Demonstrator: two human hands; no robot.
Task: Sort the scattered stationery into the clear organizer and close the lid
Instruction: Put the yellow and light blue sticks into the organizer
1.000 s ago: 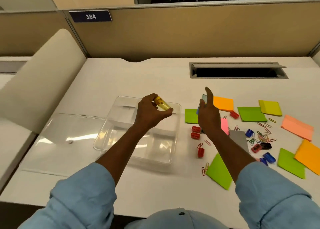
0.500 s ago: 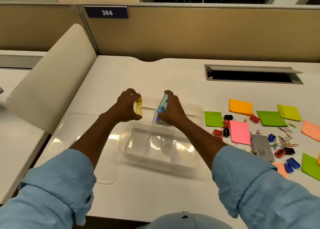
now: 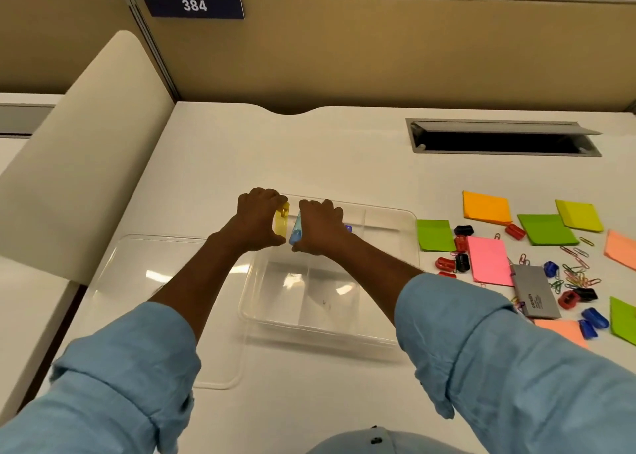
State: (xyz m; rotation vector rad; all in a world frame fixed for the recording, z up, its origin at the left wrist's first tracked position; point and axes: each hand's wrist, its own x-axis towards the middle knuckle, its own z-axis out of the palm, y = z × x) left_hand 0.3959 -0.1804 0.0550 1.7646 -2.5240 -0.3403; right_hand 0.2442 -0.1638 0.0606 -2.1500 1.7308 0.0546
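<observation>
In the centre of the frame both hands are curled around small translucent plastic pieces. The left hand (image 3: pixel 258 219) grips a yellow translucent piece (image 3: pixel 281 222), held roughly upright. The right hand (image 3: pixel 320 228) pinches a pale blue translucent piece (image 3: pixel 296 230), which tilts toward the yellow one. The two pieces are just beside each other over the far left corner of the clear organizer (image 3: pixel 309 331).

The organizer is a shallow, glossy plastic tray with rounded corners and thin dividers. Its lid (image 3: pixel 155 281), a flat clear sheet with rounded corners, lies against it on the left. I cannot tell whether their edges overlap.

At the right of the frame, matte square sticky notes lie flat on the smooth white surface (image 3: pixel 309 150): an orange note (image 3: pixel 486 207), a green note (image 3: pixel 435 235) and a pink note (image 3: pixel 488 261). Near them are a grey card (image 3: pixel 535 297), thin wire paper clips (image 3: pixel 574 274) in mixed colours, and small red, black and blue binder clips.

Bare surface runs from the organizer's far rim up to the cable slot (image 3: pixel 502 138) and the tan partition (image 3: pixel 378 51). More bare surface lies between the tray's near rim and the bottom of the frame.
</observation>
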